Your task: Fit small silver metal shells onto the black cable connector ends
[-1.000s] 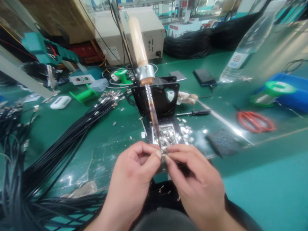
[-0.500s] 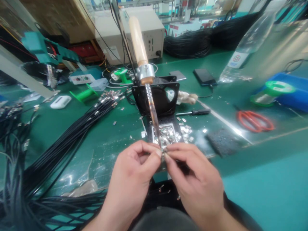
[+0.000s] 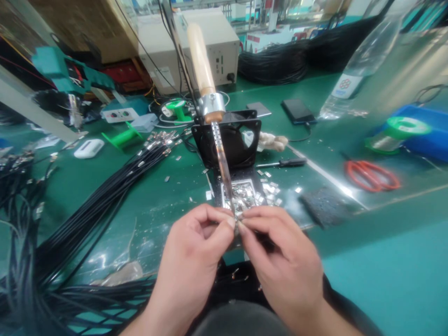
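Observation:
My left hand (image 3: 191, 261) and my right hand (image 3: 280, 266) meet at the fingertips just below the tip of a fixed soldering iron (image 3: 220, 154) with a wooden handle. Both pinch one small metal part (image 3: 237, 227), held against the iron's tip. Thumb and forefinger of each hand are pressed together; the other fingers are curled. Behind the fingertips lies a small tray of shiny metal pieces (image 3: 245, 193). A black holder (image 3: 229, 140) carries the iron.
Bundles of black cables (image 3: 91, 210) fan across the green mat at left. Red scissors (image 3: 373, 175), a screwdriver (image 3: 283, 163), a black sponge pad (image 3: 325, 207), a phone (image 3: 297, 112), a plastic bottle (image 3: 360, 60), green solder spools (image 3: 397, 135) and a beige machine (image 3: 196, 46) stand around.
Almost nothing differs; my right hand has shifted very slightly to the left, and both hands keep their pinch at the iron's tip.

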The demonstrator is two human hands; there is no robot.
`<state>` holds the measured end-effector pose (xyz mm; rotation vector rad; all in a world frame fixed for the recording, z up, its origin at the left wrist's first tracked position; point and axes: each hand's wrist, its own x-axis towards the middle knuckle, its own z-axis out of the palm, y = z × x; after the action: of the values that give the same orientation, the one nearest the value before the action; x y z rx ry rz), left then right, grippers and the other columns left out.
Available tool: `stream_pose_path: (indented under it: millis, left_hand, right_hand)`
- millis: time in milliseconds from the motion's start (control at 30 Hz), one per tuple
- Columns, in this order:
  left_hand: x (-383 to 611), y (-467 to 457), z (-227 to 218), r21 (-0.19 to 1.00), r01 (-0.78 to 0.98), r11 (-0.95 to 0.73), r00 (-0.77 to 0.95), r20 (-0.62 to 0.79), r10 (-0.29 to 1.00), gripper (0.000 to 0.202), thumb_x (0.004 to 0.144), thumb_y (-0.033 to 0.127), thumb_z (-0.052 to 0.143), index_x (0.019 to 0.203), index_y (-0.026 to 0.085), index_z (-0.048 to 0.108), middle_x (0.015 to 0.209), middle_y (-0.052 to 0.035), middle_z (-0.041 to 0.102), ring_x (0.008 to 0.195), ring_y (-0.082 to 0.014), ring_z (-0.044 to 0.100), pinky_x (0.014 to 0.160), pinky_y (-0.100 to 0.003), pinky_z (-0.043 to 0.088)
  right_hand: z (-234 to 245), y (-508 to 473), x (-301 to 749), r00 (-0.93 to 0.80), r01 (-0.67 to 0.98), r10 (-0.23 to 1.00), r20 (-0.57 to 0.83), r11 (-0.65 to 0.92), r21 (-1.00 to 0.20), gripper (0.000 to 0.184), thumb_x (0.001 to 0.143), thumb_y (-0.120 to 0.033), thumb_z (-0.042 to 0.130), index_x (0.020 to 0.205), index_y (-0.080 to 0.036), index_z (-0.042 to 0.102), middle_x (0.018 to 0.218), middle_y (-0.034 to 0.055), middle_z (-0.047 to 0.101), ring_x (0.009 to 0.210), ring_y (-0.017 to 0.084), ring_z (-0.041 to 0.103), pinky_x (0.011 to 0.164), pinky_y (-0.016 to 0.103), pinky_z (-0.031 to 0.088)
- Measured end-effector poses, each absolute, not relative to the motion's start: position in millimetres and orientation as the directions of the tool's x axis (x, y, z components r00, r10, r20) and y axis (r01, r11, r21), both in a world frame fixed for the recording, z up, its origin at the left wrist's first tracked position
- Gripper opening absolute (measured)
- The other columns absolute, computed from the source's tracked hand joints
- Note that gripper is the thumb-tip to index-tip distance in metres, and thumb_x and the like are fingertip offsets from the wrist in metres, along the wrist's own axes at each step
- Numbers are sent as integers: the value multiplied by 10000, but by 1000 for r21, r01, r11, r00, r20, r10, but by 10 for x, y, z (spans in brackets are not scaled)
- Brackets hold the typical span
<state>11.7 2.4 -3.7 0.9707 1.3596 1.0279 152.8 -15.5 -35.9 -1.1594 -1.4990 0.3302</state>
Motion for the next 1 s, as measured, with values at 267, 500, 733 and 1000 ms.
stream_pose_path:
  millis: [267,500,733,1000]
  left_hand:
    - [120,11,-5,962,2,272,-43,-271,962,147,840,194,800,728,184,706,761,49,672,544,-36,447,485,-131,364]
    - [125,19,-2,961,-20,276,-45,-277,960,152,833,176,798,712,189,707,778,54,679,543,-30,447,487,-121,371]
    - [127,22,15,958,-45,282,-35,-284,958,144,827,166,801,712,182,716,787,53,681,501,-14,409,446,-124,331]
    - [140,41,10,965,-25,262,-36,-262,964,159,846,150,772,701,187,718,797,49,705,508,-24,423,466,-138,354]
  right_hand:
    - [-271,-106,1574,207,164,949,240,208,-964,71,961,-210,711,900,-233,739,881,-14,796,771,122,754,702,193,620]
    - [-190,-4,1599,93,26,992,84,82,-996,145,951,-281,718,839,-199,676,701,-17,725,600,108,681,553,179,569]
    - [-215,7,1578,52,-61,998,35,39,-997,150,963,-267,710,850,-199,639,689,-21,710,603,110,677,555,193,565]
    - [-250,-5,1536,87,-174,996,34,49,-984,135,956,-244,739,870,-202,643,701,-22,720,600,107,672,559,207,571]
